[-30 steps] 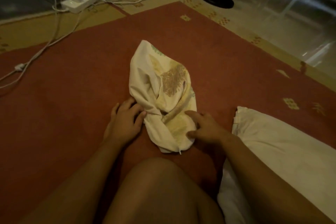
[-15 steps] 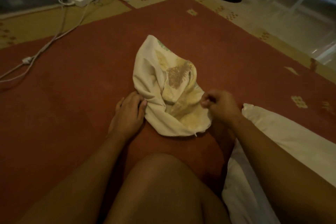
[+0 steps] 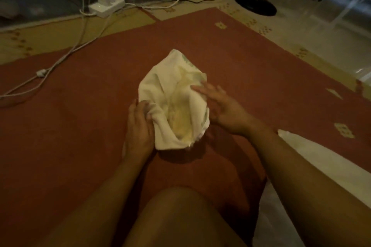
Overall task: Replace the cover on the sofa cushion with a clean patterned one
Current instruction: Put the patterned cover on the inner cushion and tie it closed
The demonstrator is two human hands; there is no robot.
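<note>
— Cotton, thin and limp, is what your left hand (image 3: 140, 126) has: its fingers (image 3: 147, 109) are pinched on a gathered fold at the near left edge of the patterned cover (image 3: 174, 98). What is the right doing?

— Your right hand (image 3: 222, 109) lies open against the cover's right side, fingers (image 3: 202, 89) spread and flat, gripping nothing.

— Where does it all sit?

— On the rust-red rug (image 3: 80, 126) in front of your knee (image 3: 180, 212), crumpled into a loose pouch with its pale yellow print showing inside. The bare white cushion (image 3: 321, 166) lies to your right, well apart from the cover.

— How will it handle?

— Light, soft, prone to bunching, I judge. Take the rim of the opening with both hands, one at each side, so that the mouth stays wide for the cushion
</note>
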